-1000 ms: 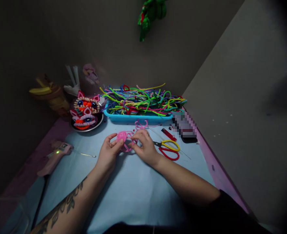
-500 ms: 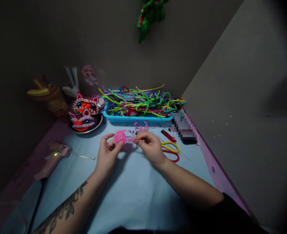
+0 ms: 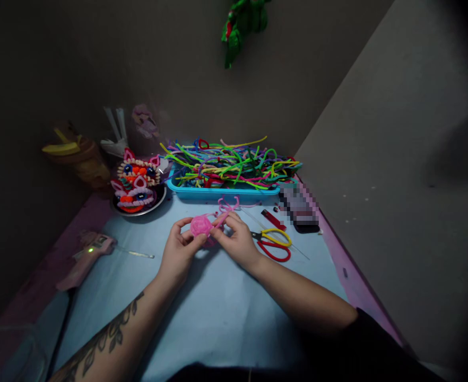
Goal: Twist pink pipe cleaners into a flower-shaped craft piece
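Note:
Between thumb and fingers, my left hand grips a rounded pink pipe cleaner coil with loose strands on its right side. My right hand pinches those pink strands close against the coil; its fingertips partly cover them. Behind the hands, more bent pink pipe cleaners lie on the blue table cover. Just right of my right hand are scissors with one yellow and one red handle, their blades partly hidden by the hand.
A blue tray heaped with coloured pipe cleaners stands at the back. Left of it, a metal bowl holds lion-like figures. A pink glue gun lies left. A red lighter and a phone are right.
My right hand has moved left, closer to the coil, bringing the pink strands in against it. The left hand has shifted slightly right. More of the scissors shows now.

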A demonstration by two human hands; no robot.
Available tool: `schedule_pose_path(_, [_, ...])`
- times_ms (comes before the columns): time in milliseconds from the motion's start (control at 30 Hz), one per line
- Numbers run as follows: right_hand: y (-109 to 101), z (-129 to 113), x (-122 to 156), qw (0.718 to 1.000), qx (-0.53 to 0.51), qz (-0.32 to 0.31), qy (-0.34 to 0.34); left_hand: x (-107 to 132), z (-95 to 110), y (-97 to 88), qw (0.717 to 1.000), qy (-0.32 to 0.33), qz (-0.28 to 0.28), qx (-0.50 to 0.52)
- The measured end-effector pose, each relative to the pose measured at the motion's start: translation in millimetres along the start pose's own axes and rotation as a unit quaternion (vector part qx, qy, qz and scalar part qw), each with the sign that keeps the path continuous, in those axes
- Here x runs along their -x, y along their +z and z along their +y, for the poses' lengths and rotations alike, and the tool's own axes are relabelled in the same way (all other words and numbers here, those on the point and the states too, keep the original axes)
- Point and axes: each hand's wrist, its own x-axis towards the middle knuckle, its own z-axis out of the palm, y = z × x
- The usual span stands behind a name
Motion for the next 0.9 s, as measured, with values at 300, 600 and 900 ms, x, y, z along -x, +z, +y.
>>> schedule_pose_path(300, [1.4, 8.7, -0.3, 0.994, -0.040, -0.023, 0.100, 2.6, 1.0, 2.9, 0.997, 0.040, -0.012, -0.063])
schedule_pose_path(600, [3.7, 7.6, 0.5, 0.991, -0.063, -0.013, 0.121, 4.5, 3.9, 3.0, 0.997, 0.047, -0.006, -0.054])
schedule_pose_path(900, [3.5, 1.7, -1.4, 0.982, -0.147, 0.032, 0.112, 2.5, 5.8, 3.7, 0.999, 0.003, -0.002, -0.033])
